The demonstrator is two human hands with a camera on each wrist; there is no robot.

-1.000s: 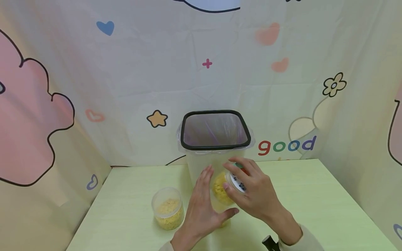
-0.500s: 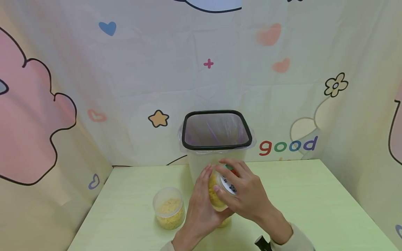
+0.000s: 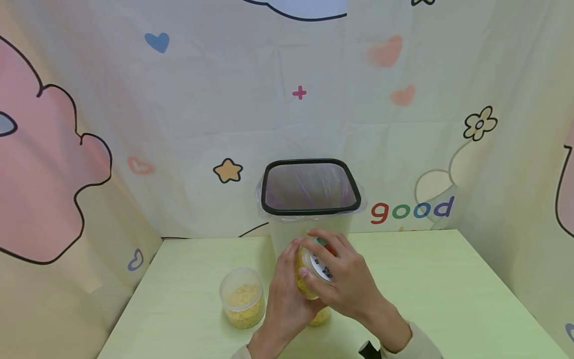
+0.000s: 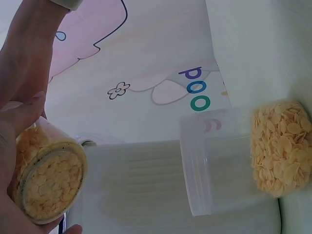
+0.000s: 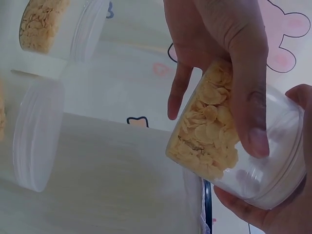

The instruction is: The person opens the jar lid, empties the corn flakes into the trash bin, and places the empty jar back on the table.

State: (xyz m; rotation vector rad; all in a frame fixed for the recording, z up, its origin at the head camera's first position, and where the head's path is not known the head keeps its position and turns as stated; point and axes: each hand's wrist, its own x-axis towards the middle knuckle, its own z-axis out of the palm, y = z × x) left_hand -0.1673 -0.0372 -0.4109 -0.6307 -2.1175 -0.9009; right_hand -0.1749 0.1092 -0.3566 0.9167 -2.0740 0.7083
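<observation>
A clear plastic jar (image 3: 302, 281) of yellow flakes is held tilted above the table. My left hand (image 3: 287, 294) grips its body, fingers along the far side and thumb underneath. My right hand (image 3: 347, 279) holds the jar's white lid (image 3: 321, 267), which carries a printed label and red and green colouring, with its fingers around the edge. In the right wrist view the flakes (image 5: 207, 129) lie toward the jar's base. The left wrist view shows the jar's round bottom (image 4: 53, 185). The lid's far side is hidden by the right hand.
A second clear tub (image 3: 242, 299) of flakes stands uncovered on the table at left. Another tub (image 3: 320, 318) stands behind my hands, mostly hidden. Beyond them is a pale bin (image 3: 309, 211) with a black rim and plastic liner. A printed curtain hangs behind.
My right hand has brought the jar leftward into my left hand. The left hand, earlier held apart with its thumb out, now wraps round the jar's body.
</observation>
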